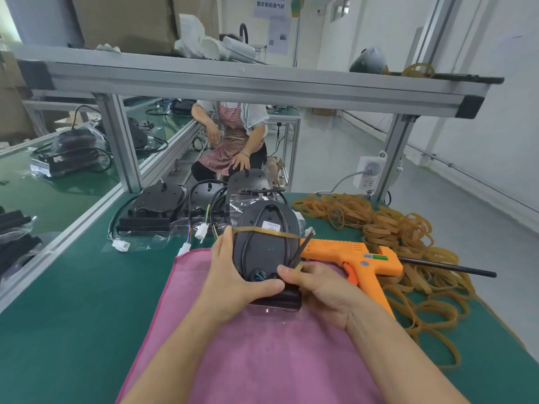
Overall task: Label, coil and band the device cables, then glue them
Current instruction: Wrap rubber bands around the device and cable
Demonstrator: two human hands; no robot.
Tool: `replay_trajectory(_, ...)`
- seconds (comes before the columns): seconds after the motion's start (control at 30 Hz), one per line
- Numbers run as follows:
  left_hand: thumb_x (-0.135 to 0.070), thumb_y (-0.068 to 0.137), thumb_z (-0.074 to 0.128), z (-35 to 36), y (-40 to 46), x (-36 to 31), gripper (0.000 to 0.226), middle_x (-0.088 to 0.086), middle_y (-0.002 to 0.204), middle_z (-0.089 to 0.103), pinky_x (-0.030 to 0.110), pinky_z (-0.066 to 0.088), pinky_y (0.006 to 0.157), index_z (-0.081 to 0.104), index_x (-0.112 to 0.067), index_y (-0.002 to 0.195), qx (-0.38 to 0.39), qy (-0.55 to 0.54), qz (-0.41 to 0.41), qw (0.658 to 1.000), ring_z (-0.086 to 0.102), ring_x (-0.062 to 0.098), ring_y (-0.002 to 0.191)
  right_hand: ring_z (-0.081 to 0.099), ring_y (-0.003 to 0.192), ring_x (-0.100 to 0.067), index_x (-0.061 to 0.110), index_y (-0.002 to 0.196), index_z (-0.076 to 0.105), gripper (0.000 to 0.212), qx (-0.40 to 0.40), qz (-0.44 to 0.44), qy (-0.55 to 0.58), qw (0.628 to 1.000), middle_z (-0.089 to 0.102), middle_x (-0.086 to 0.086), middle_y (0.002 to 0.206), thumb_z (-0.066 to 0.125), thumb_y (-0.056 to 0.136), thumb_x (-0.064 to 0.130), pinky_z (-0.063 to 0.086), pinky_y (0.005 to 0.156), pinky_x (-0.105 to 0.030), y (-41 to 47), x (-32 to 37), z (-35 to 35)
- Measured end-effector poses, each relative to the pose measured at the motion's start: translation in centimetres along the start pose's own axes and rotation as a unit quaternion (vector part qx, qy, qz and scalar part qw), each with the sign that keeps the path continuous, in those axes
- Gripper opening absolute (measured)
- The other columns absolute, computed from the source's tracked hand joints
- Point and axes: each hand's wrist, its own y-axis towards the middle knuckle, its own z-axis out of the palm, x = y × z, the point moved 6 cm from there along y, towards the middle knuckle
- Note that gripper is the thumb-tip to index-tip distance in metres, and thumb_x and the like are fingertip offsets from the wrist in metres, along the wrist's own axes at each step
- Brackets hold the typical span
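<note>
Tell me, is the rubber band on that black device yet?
Partly on: the rubber band crosses the device, while the right hand pinches its stretched end.

A soft, napped pink cloth [262, 354] covers the matt green bench [73, 301]. The dark oval plastic device [264, 252] looks dull, its tan rubber band [268, 230] smooth. The orange plastic glue gun [358, 260] has a slight sheen.

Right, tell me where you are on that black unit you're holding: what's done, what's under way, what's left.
Done: the black oval device carries a white label, and its black cable lies looped on its back. In hand: the left hand grips the device while the right hand stretches the tan rubber band round it. Left: gluing; the orange glue gun lies untouched on the green bench.
</note>
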Motion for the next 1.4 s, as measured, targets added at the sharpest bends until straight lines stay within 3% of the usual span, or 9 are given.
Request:
replay_trajectory(0.1, -0.051, 0.036, 0.082, 0.3, -0.1, -0.6, 0.115, -0.038, 0.126, 0.026, -0.004, 0.028, 0.092, 0.020, -0.049, 0.133, 0.003, -0.006, 0.061, 0.998, 0.026, -0.024, 0.121, 0.062, 0.100, -0.038, -0.019, 0.115, 0.056, 0.065, -0.030, 0.001, 0.029, 0.999, 0.059, -0.035, 0.120, 0.076, 0.063, 0.014, 0.052, 0.094, -0.045, 0.2, 0.2, 0.0)
replay_trajectory(0.27, -0.057, 0.045, 0.079, 0.1, -0.1, -0.8, 0.119, -0.045, 0.131, 0.021, -0.008, 0.022, 0.091, 0.010, -0.044, 0.141, -0.033, 0.023, 0.101, 0.994, 0.022, -0.028, 0.122, 0.061, 0.109, -0.042, -0.019, 0.124, 0.051, 0.054, -0.029, 0.008, 0.076, 0.997, 0.061, -0.033, 0.120, 0.068, 0.082, 0.009, 0.052, 0.095, -0.046, 0.3, 0.0, 0.3)
replay_trajectory(0.33, -0.054, 0.049, 0.083, -0.1, 0.1, -0.6, 0.122, -0.051, 0.130, 0.018, 0.000, 0.025, 0.101, 0.007, -0.044, 0.144, -0.016, 0.029, 0.084, 0.996, 0.023, -0.025, 0.125, 0.062, 0.108, -0.040, -0.015, 0.121, 0.057, 0.049, -0.028, 0.019, 0.073, 0.997, 0.062, -0.031, 0.119, 0.068, 0.081, 0.012, 0.051, 0.095, -0.047, 0.2, 0.0, 0.5)
replay_trajectory(0.43, -0.051, 0.058, 0.081, -1.0, -0.5, -1.2, 0.110, -0.018, 0.147, 0.029, 0.032, 0.028, 0.115, 0.023, -0.031, 0.149, -0.073, 0.082, 0.075, 0.991, 0.029, 0.002, 0.138, 0.066, 0.098, -0.036, -0.011, 0.117, 0.061, 0.040, -0.044, 0.019, 0.107, 0.993, 0.065, -0.030, 0.115, 0.067, 0.084, 0.010, 0.056, 0.086, -0.045, 0.3, 0.2, 0.4)
replay_trajectory(0.53, -0.047, 0.069, 0.067, -0.9, -3.0, -3.8, 0.050, -0.003, 0.113, 0.054, 0.027, 0.037, 0.093, 0.061, -0.018, 0.110, -0.209, 0.157, 0.199, 0.945, 0.051, 0.016, 0.108, 0.070, 0.078, -0.030, -0.007, 0.100, 0.066, 0.022, -0.076, 0.003, 0.136, 0.988, 0.072, -0.023, 0.092, 0.067, 0.087, 0.011, 0.060, 0.068, -0.038, 0.6, 0.8, 0.7)
replay_trajectory(0.67, -0.032, 0.074, 0.074, 2.8, -4.7, -4.4, 0.016, -0.008, 0.076, 0.058, 0.031, 0.049, 0.058, 0.067, -0.020, 0.082, -0.178, 0.222, 0.201, 0.937, 0.060, 0.015, 0.066, 0.061, 0.048, -0.020, 0.001, 0.069, 0.065, 0.019, -0.138, -0.021, 0.129, 0.982, 0.064, -0.012, 0.057, 0.072, 0.083, 0.011, 0.054, 0.048, -0.026, 0.6, 0.8, 1.3)
replay_trajectory(0.83, -0.011, 0.071, 0.079, 3.4, -3.5, -5.1, 0.024, 0.003, 0.064, 0.055, 0.029, 0.035, 0.040, 0.055, -0.012, 0.064, -0.224, 0.255, 0.151, 0.929, 0.055, 0.026, 0.050, 0.053, 0.040, -0.013, 0.009, 0.048, 0.059, 0.038, -0.170, -0.059, 0.185, 0.966, 0.055, -0.005, 0.046, 0.069, 0.085, 0.004, 0.047, 0.042, -0.019, 1.0, 0.2, 2.3)
replay_trajectory(1.13, -0.011, 0.061, 0.049, 2.6, -2.8, -4.4, 0.004, 0.003, 0.065, 0.051, 0.029, 0.032, 0.038, 0.049, -0.014, 0.064, -0.214, 0.280, 0.172, 0.920, 0.049, 0.029, 0.047, 0.052, 0.041, -0.017, 0.002, 0.061, 0.060, 0.024, -0.233, -0.097, 0.212, 0.944, 0.056, -0.009, 0.051, 0.073, 0.080, 0.003, 0.046, 0.040, -0.021, 0.5, 1.1, 1.1)
replay_trajectory(1.4, 0.014, 0.065, 0.056, 0.5, -2.2, 0.2, 0.053, -0.007, 0.101, 0.051, 0.026, 0.037, 0.075, 0.049, -0.021, 0.104, -0.265, 0.014, -0.052, 0.963, 0.052, 0.020, 0.094, 0.065, 0.059, -0.029, 0.008, 0.073, 0.069, 0.004, -0.188, -0.057, 0.226, 0.954, 0.068, -0.014, 0.071, 0.072, 0.075, 0.008, 0.055, 0.052, -0.037, 0.9, 0.7, 2.0)
